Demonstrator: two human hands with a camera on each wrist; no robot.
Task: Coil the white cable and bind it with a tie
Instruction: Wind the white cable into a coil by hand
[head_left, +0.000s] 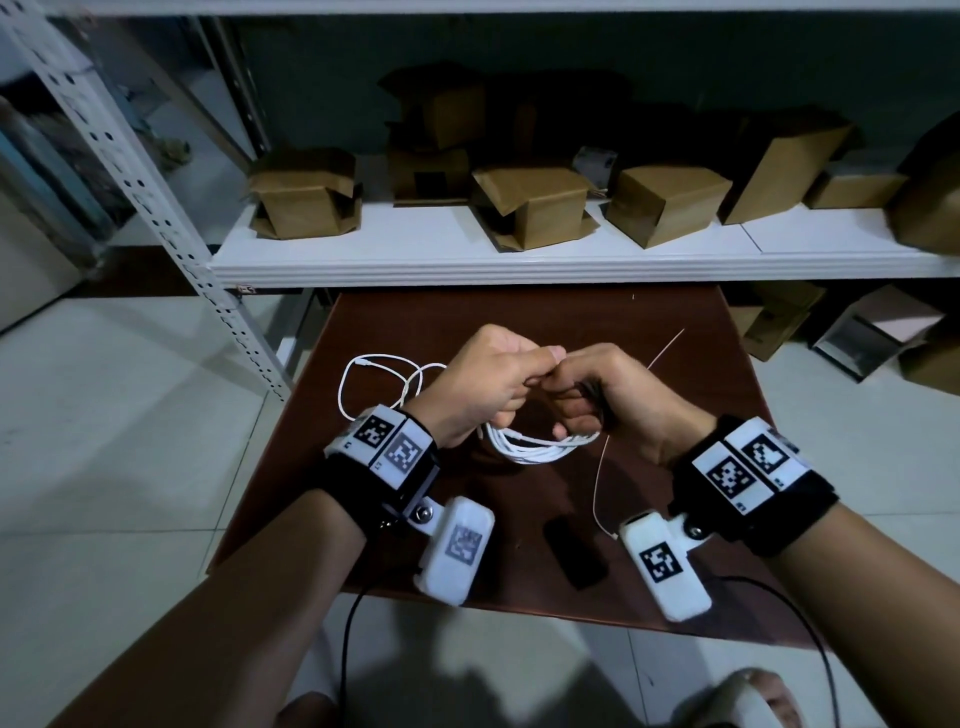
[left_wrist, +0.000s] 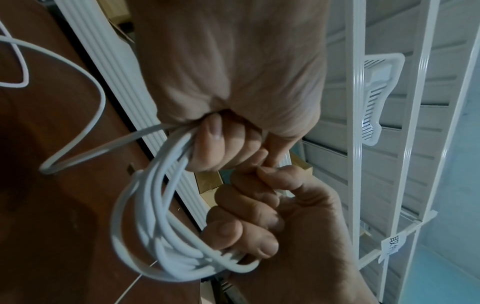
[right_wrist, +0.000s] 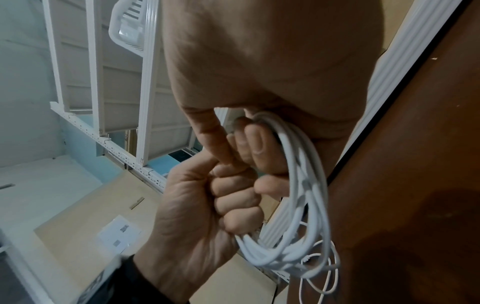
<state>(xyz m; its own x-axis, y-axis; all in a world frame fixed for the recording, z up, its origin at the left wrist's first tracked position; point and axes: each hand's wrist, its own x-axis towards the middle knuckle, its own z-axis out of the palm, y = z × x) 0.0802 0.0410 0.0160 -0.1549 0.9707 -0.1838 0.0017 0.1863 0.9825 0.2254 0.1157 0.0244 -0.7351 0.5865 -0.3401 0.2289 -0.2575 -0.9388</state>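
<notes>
Both hands are curled tight, knuckles close together, above the middle of the brown worktop (head_left: 545, 322). The left hand (head_left: 483, 384) squeezes one side of the white cable (head_left: 530, 449) so the loops do not spring apart. The right hand (head_left: 608, 400) grips the other side, which keeps the bundle flat and round between them. Some cable is not wound up yet. It lies in loose loops toward the left edge of the worktop. A thin tie (head_left: 597, 483) hangs down near the right hand and trails toward the near edge. I think it is being kept handy for binding. I cannot tell if the fingers pinch it.
</notes>
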